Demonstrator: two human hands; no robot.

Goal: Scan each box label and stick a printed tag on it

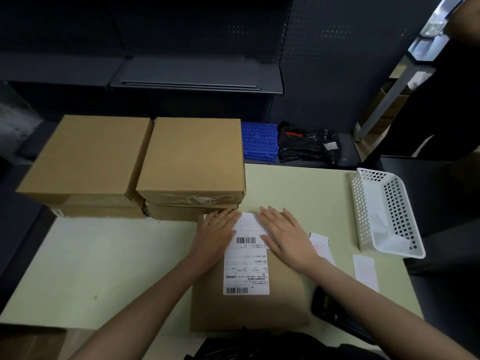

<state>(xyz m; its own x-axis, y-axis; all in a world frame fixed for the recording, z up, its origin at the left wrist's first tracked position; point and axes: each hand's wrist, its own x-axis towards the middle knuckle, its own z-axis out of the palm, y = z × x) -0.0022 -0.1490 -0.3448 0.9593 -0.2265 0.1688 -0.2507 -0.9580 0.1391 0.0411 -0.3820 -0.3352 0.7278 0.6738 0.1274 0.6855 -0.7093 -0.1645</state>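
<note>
Both forearms reach forward from the bottom edge and converge over the box (249, 302) lying flat at the near middle of the pale green surface (104, 268). The left hand (215, 235) lies palm down on the box's far left corner, fingers straight and together, tips at the edge of the small tag (249, 224). The right hand (285, 235) lies flat as well, fingers spread, pressing the tag's right side; neither hand grips anything. The tag sits at the far end of the box top, just above the long white label (246, 266) with its barcodes, and seems to overlap the label's upper edge.

Two stacks (135, 167) of brown boxes stand side by side at the far left of the surface, the nearer stack touching the flat box's far corner. At the right edge a white basket (384, 211) stands tilted; its contents cannot be made out. Two loose tags (365, 271) lie near it. A dark scanner (327, 307) rests just right of the box, partly under the right forearm.
</note>
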